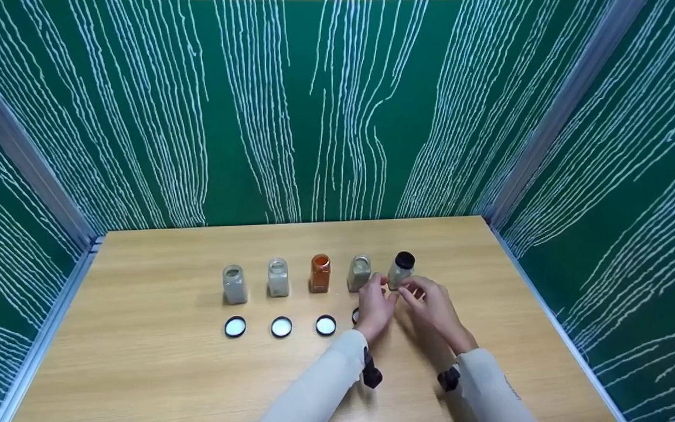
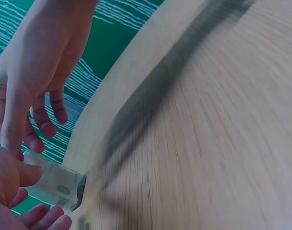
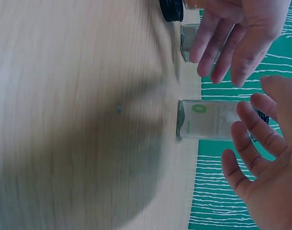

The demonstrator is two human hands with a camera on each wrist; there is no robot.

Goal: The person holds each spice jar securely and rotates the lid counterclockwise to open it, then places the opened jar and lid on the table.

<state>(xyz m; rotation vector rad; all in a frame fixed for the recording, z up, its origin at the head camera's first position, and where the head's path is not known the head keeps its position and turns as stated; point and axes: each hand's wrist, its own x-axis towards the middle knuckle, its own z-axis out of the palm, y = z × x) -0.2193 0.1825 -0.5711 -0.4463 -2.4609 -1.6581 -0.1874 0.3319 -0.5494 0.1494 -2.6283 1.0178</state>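
Table: the wooden table (image 1: 138, 351) carries everything; I take the orange spice jar (image 1: 320, 273) in the middle of the row as my landmark.
My right hand: my right hand (image 1: 434, 309) is right of the orange jar and nearer to me, fingers spread and relaxed beside the capped jar; in the right wrist view the fingertips (image 3: 246, 115) lie at its upper part, and I cannot tell whether they touch it.
My left hand: my left hand (image 1: 374, 308) is right of the orange jar, fingers loosely apart, just left of the capped jar; the left wrist view shows my thumb against the glass.
Capped jar: the black-capped jar (image 1: 400, 270) stands upright at the right end of the row, two places right of the orange jar, between my two hands.
Open jars: one open jar (image 1: 359, 272) stands just right of the orange jar, two more (image 1: 278, 277) (image 1: 234, 284) to its left.
Lids: three loose lids (image 1: 281, 326) lie in a line in front of the orange jar and leftwards; a fourth lid (image 1: 355, 315) is half hidden behind my left hand.
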